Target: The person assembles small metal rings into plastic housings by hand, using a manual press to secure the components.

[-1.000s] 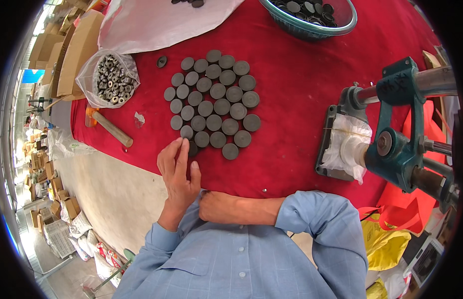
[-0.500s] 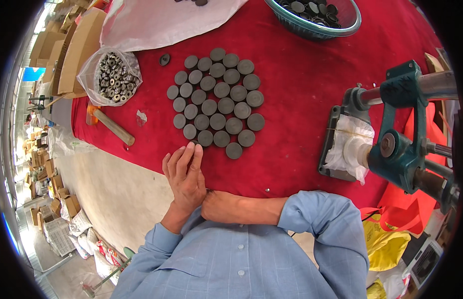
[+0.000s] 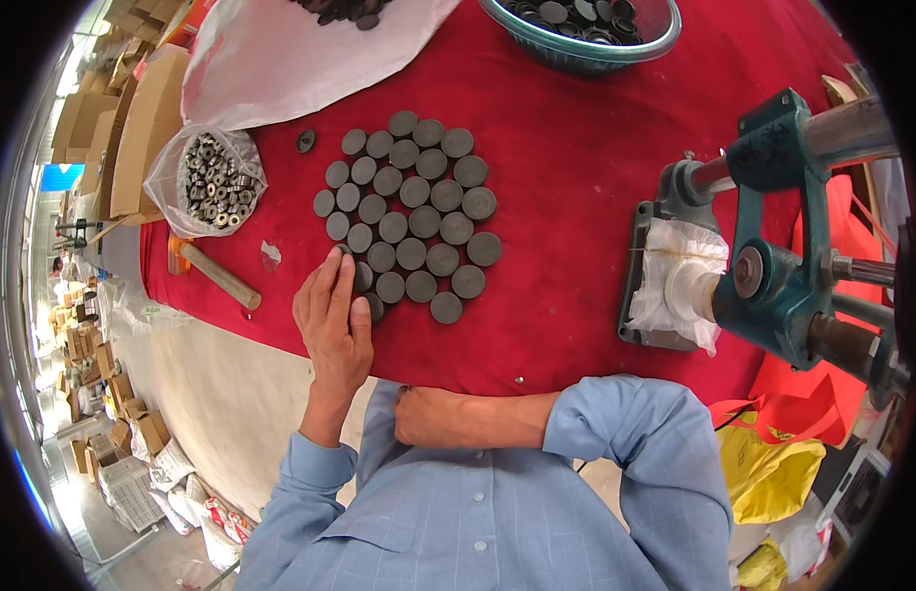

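Observation:
My left hand (image 3: 336, 313) reaches palm down over the red cloth, its fingers stretched out. Its fingertips touch the lower left edge of a cluster of flat, round, dark grey discs (image 3: 423, 222). Two discs are partly covered beside the fingers. At the cloth's front edge my right hand (image 3: 425, 415) rests close to my body, its forearm lying across from the right. The right fingers are tucked out of sight, so what they do cannot be made out. A single dark disc with a small knob (image 3: 305, 141) lies apart, to the cluster's upper left.
A clear bag of metal rings (image 3: 221, 182) and a wooden-handled hammer (image 3: 219, 274) lie at left. Behind are a white sheet (image 3: 280, 69) with dark pieces and a bowl of discs (image 3: 586, 54). A green hand press (image 3: 788, 236) stands at right.
My left hand has slid left and a little up along the cluster's edge, uncovering a disc at the bottom. The whole view has shifted slightly. My right hand keeps its place.

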The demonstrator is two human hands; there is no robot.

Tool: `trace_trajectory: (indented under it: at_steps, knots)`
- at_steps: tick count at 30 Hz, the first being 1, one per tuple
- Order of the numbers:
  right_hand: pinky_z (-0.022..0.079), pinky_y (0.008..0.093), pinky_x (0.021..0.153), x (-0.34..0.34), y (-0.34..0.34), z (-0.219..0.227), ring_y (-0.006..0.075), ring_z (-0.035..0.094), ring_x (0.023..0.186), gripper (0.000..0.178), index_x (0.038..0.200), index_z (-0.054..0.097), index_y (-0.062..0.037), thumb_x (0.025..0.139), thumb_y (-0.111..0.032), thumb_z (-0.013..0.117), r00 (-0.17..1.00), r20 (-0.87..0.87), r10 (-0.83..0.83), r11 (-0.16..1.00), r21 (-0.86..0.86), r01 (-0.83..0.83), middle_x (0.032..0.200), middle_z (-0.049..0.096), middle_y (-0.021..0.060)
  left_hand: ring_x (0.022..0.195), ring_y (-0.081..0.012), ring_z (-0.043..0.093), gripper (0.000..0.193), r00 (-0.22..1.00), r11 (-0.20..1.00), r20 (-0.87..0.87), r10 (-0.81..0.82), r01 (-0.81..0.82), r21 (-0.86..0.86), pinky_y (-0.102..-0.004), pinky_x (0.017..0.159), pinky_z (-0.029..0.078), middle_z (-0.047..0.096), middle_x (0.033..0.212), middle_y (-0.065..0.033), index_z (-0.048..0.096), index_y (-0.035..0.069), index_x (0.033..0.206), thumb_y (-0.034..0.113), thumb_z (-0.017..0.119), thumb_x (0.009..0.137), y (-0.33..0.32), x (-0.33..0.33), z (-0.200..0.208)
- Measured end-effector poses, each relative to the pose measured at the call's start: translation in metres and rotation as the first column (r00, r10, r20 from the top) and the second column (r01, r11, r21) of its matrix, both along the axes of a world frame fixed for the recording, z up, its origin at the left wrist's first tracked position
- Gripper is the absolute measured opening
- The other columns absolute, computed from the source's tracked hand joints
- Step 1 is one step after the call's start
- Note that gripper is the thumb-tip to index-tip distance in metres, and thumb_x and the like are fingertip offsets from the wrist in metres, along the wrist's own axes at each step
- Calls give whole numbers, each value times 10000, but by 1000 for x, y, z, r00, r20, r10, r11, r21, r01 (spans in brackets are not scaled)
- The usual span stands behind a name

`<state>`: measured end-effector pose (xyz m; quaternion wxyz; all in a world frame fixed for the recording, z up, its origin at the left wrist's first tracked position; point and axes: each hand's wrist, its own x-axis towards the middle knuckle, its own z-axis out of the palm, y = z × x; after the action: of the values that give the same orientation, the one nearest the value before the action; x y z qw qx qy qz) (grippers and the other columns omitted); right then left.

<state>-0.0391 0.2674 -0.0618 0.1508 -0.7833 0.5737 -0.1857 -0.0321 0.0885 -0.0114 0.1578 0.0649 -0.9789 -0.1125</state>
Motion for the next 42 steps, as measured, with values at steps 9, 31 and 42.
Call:
trace_trajectory:
  at_steps: [9,31,42]
  knots:
    - [545,419,789,-3,-1,2,304,734,884,159,856,826,-97,869,-185,694,999,-31,28,1000,0,-28,902,795,120,1412,-370,538,465,1000,1000,9,11,-11,16,-483,1201,362,589,1587,-153,624,-26,1497,123,599,1057,0,0,2]
    - [571,424,786,-4,2,6,335,764,845,171,838,828,-43,858,-149,695,1000,-24,-15,999,-32,14,907,805,169,1454,-309,496,434,997,983,30,-75,79,-168,-575,1225,294,612,1549,-27,676,94,1474,259,607,1078,4,-85,5]
    - [573,431,773,7,-4,-16,312,760,843,166,807,814,-94,880,-180,691,999,39,-6,998,-60,9,883,799,127,1525,-338,469,567,985,986,38,-166,165,37,-584,1249,281,520,1653,-120,556,81,1588,187,642,1037,18,-54,20]
